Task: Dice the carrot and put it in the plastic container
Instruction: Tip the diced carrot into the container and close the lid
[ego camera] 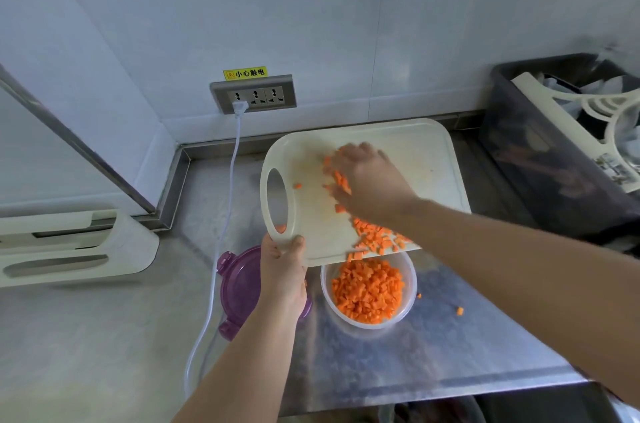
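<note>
Over the steel counter [450, 353] we hold the cutting board [408, 145] tilted, low edge above the plastic container [412, 287]. Our left hand [282, 270] grips the board's handle corner; our right hand [372, 182], fingers loose, grasping nothing, lies against carrot dice [375, 237] on the board. Most dice sit in the container. We judge them light, firm, damp, bouncy: sweep, don't pinch. One stray cube [459, 311] lies on the counter.

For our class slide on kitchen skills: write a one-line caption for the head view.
Tilted cutting board gripped by left hand; right hand pushes diced carrot toward the plastic container below.
</note>
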`<action>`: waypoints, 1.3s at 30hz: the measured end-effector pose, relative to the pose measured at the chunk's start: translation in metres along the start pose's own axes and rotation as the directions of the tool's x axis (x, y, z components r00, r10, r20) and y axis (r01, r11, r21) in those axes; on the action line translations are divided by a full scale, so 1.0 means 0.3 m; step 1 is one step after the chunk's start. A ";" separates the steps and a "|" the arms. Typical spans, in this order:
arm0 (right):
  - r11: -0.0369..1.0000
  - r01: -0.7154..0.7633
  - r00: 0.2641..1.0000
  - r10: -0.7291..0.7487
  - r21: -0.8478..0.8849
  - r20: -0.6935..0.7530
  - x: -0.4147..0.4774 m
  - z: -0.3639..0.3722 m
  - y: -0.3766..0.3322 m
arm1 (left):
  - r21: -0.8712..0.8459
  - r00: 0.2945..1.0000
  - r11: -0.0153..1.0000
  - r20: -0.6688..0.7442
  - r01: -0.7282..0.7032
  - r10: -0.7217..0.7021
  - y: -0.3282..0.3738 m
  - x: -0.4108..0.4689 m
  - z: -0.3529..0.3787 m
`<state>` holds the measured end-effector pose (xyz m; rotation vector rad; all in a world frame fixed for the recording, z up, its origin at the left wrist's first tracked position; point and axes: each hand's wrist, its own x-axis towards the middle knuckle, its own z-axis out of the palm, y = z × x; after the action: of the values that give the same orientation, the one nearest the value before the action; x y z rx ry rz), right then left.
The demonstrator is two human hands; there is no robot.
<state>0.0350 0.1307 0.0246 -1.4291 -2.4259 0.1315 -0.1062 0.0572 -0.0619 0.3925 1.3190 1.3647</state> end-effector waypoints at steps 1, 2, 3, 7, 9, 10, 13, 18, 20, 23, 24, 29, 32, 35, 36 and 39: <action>0.998 -0.061 0.998 0.061 -0.004 0.016 0.052 -0.023 0.012 | 0.002 1.000 1.000 0.005 0.004 -0.004 0.000 0.000 -0.003; 0.994 -0.106 0.993 0.106 -0.004 0.056 0.097 -0.040 0.021 | -0.001 1.000 1.000 0.010 0.005 -0.005 0.000 -0.002 -0.005; 0.991 -0.135 0.986 0.134 0.002 0.101 0.130 -0.048 0.030 | 0.000 1.000 1.000 0.012 0.003 -0.003 0.001 -0.002 -0.009; 0.990 -0.140 0.963 0.140 -0.015 0.231 0.152 -0.012 0.043 | -0.002 0.999 1.000 0.034 0.002 -0.001 -0.003 0.000 -0.014; 0.991 -0.131 0.962 0.130 -0.011 0.239 0.110 0.013 0.035 | -0.023 1.000 1.000 0.021 0.009 -0.009 -0.005 -0.002 -0.013; 0.992 -0.126 0.961 0.123 -0.004 0.246 0.082 0.025 0.030 | -0.036 1.000 0.999 0.012 0.012 -0.012 -0.004 -0.006 -0.011; 0.994 -0.110 0.953 0.105 0.002 0.284 -0.022 0.061 0.015 | -0.068 1.000 0.998 0.000 0.011 -0.011 -0.004 -0.015 -0.004; 0.997 -0.081 0.953 0.082 -0.018 0.291 -0.176 0.100 -0.020 | -0.069 1.000 0.997 -0.010 0.021 -0.021 -0.005 -0.013 -0.004; 0.996 -0.084 0.952 0.080 0.002 0.295 -0.225 0.106 -0.032 | -0.075 1.000 0.997 -0.009 0.018 -0.019 -0.003 -0.015 -0.004; 0.995 -0.078 0.959 0.056 0.068 0.277 -0.266 0.101 -0.035 | -0.076 1.000 0.997 -0.002 0.018 -0.018 -0.006 -0.012 -0.007; 0.992 -0.079 0.967 0.054 0.094 0.248 -0.261 0.091 -0.027 | -0.072 1.000 0.997 0.000 0.019 -0.019 -0.006 -0.010 -0.008; 0.970 -0.221 0.974 0.213 0.104 0.079 -0.090 -0.001 0.090 | -0.052 0.999 0.998 0.015 0.034 -0.033 -0.012 0.000 -0.013; 0.963 -0.270 0.952 0.267 -0.001 0.149 -0.007 -0.025 0.165 | -0.042 0.999 0.998 0.021 0.038 -0.037 -0.012 0.005 -0.016; 0.954 -0.298 0.932 0.289 0.009 0.219 -0.027 -0.007 0.188 | -0.053 0.999 0.998 0.025 0.039 -0.038 -0.011 0.005 -0.013; 0.950 -0.311 0.928 0.298 0.024 0.225 -0.049 0.003 0.186 | -0.062 0.999 0.997 0.022 0.039 -0.038 -0.011 0.006 -0.011; 0.934 -0.344 0.917 0.312 0.097 0.248 -0.133 0.039 0.157 | -0.082 0.999 0.996 0.018 0.032 -0.031 -0.007 0.004 -0.004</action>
<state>0.0886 0.1205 -0.0067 -1.8328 -2.2669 0.5623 -0.1064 0.0570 -0.0645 0.3249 1.2463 1.3817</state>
